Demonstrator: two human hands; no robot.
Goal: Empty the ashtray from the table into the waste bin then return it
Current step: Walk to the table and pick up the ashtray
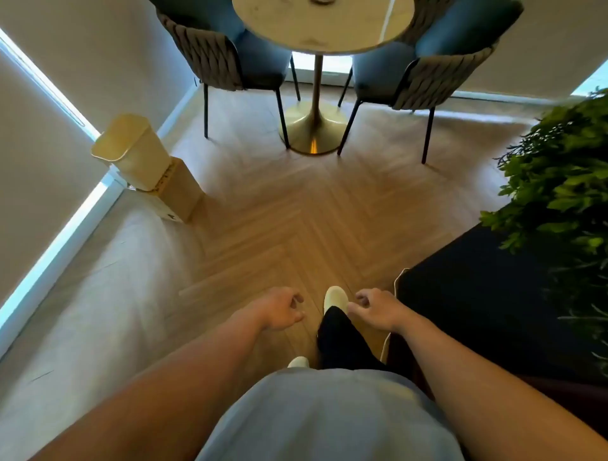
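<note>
Here both hands, left (279, 307) and right (378, 309), hang empty, fingers curled.

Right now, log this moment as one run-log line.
left hand: empty | right hand: empty | ashtray: on table | waste bin: left

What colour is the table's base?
Shiny gold, on the table base, seen from the head camera.

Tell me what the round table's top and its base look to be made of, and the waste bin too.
Table top: pale stone, likely marble, faintly veined, polished.
Table base: brass-coloured metal, glossy with bright reflections.
Waste bin: cream, smooth, probably plastic; matte sheen.
</note>
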